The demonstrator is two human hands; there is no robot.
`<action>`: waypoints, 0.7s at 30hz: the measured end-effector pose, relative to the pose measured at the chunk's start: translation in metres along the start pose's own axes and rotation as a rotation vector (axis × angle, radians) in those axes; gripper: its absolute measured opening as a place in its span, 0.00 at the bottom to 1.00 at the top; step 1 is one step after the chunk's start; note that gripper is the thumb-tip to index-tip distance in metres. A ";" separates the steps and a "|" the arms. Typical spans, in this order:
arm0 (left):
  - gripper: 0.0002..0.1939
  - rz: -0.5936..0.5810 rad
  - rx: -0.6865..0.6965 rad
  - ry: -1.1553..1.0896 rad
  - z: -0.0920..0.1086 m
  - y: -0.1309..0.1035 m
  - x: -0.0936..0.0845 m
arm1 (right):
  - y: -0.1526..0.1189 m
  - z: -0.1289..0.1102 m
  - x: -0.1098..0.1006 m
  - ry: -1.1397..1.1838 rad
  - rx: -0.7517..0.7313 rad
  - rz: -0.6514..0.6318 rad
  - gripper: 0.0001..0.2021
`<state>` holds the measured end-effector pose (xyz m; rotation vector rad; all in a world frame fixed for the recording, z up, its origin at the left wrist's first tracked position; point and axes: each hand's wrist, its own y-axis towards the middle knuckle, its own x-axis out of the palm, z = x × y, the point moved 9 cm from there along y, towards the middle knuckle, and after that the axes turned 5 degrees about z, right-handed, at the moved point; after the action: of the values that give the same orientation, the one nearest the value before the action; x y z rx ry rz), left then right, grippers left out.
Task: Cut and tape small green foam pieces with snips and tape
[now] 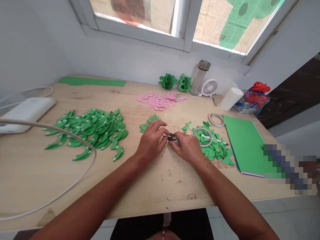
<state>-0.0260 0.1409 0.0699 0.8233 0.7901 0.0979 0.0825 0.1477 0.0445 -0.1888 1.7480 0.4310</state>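
My left hand (153,138) and my right hand (188,146) meet above the middle of the table, fingertips pinched. Between them is a small dark object (171,137) with metallic and blue parts; its kind I cannot make out, as the fingers cover most of it. Just behind my left hand lies a small group of green paper cutouts (150,123). To the right of my right hand spreads a heap of green paper scraps (216,151), with a roll of tape (211,140) and a white pen (212,138) on top.
Curved green paper pieces (92,130) with pale patches form a large pile at left, near a cable (85,140). Pink cutouts (160,101) lie behind. A bottle (199,78), small fan (209,87) and white roll (231,98) stand at back; green sheets (247,146) lie right.
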 end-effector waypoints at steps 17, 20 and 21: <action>0.06 -0.040 0.049 0.024 0.003 0.002 0.001 | 0.000 0.002 0.001 -0.006 0.020 -0.011 0.12; 0.05 -0.025 -0.030 -0.022 -0.003 0.002 -0.002 | 0.000 0.002 -0.001 -0.005 0.023 -0.004 0.11; 0.05 -0.018 -0.066 -0.042 -0.006 0.002 -0.003 | 0.000 0.002 -0.001 -0.005 0.021 -0.004 0.11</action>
<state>-0.0314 0.1453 0.0706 0.7532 0.7505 0.0902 0.0843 0.1487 0.0451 -0.1762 1.7462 0.4098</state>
